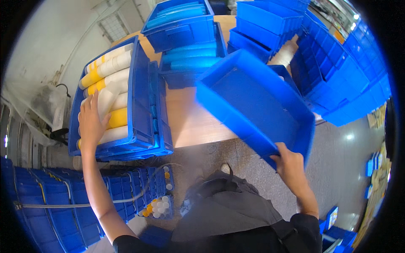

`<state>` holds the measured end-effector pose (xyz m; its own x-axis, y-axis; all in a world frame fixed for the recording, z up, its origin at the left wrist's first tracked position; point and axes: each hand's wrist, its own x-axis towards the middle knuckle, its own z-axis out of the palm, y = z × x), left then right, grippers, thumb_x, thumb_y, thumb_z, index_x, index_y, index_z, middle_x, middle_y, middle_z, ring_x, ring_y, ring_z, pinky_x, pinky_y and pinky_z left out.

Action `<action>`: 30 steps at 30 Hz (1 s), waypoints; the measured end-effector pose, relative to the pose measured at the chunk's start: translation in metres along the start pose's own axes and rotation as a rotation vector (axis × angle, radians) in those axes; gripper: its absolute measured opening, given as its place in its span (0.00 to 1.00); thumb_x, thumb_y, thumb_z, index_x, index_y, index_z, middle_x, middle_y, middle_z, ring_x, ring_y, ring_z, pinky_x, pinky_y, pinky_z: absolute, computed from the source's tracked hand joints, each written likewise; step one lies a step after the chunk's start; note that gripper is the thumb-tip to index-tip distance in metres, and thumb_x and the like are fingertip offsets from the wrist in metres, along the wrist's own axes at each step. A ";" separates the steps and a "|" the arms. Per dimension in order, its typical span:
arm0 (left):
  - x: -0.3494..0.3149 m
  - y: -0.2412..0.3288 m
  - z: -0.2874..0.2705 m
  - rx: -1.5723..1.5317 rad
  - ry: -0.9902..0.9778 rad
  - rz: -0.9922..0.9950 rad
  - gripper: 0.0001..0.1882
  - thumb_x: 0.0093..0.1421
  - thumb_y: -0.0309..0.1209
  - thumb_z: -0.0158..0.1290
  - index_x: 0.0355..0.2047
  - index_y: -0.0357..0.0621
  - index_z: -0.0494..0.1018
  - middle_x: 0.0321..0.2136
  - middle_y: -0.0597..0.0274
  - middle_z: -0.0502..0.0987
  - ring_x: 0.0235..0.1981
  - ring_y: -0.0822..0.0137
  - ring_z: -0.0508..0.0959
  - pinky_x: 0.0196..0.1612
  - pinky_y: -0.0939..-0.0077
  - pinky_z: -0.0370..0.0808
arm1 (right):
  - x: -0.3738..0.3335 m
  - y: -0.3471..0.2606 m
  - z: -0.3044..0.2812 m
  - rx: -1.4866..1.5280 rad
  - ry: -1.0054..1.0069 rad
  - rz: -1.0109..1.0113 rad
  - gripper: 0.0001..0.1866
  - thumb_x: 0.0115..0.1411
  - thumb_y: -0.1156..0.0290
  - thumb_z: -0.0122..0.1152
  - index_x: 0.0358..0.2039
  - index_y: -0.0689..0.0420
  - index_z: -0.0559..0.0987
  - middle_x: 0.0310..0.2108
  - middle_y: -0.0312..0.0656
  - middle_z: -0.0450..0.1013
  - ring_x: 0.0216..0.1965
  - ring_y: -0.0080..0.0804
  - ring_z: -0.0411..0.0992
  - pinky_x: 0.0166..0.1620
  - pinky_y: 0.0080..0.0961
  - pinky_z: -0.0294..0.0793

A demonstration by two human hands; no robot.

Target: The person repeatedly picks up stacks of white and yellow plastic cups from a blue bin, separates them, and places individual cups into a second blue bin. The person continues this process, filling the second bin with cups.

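My right hand (290, 165) grips the near rim of a shallow blue plastic bin (259, 99), thumb inside the wall. The bin is tilted, its inside shows no contents, and its far end hangs over the wooden table. On the left, my left hand (92, 122) lies with fingers spread on white and yellow cylindrical tubes (117, 119), touching them without closing on one. These tubes lie side by side in a blue crate (141, 97), which sits on top of other blue crates at the table's left side.
At the back of the wooden table (190, 111) stand blue crates (181, 33) holding blue wrapped rolls. Stacked blue bins (270, 19) fill the back right. A wrapped roll (287, 51) leans there. Below left are more blue crates (63, 185) and tubes with white and yellow ends (158, 206).
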<state>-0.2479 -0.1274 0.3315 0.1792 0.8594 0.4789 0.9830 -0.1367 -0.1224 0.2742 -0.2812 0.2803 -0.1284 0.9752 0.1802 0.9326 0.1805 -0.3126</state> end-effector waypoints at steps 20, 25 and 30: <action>-0.114 0.178 0.065 -1.615 -0.690 -0.638 0.29 0.66 0.30 0.54 0.64 0.32 0.60 0.52 0.54 0.73 0.51 0.66 0.76 0.52 0.73 0.74 | 0.102 -0.128 0.234 2.226 -0.314 0.546 0.39 0.68 0.43 0.51 0.68 0.58 0.59 0.54 0.48 0.74 0.52 0.39 0.76 0.55 0.37 0.74; -0.108 0.198 0.102 -1.604 -0.382 -0.306 0.39 0.59 0.23 0.59 0.69 0.34 0.56 0.59 0.51 0.69 0.63 0.59 0.66 0.64 0.65 0.66 | 0.138 -0.129 0.204 2.073 -0.312 0.833 0.30 0.72 0.49 0.44 0.58 0.64 0.70 0.50 0.48 0.75 0.49 0.39 0.76 0.54 0.37 0.75; -0.047 0.208 0.141 -1.120 -0.008 -0.319 0.32 0.47 0.06 0.52 0.50 0.46 0.82 0.39 0.57 0.76 0.40 0.61 0.79 0.44 0.70 0.79 | 0.190 -0.080 0.286 2.271 -0.202 0.592 0.27 0.73 0.50 0.44 0.53 0.63 0.72 0.45 0.50 0.76 0.46 0.42 0.77 0.51 0.39 0.77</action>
<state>-0.0579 -0.1272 0.1612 -0.0789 0.9360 0.3432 0.4693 -0.2688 0.8411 0.0788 -0.0738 0.0732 -0.2382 0.9252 -0.2955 -0.8240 -0.3536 -0.4427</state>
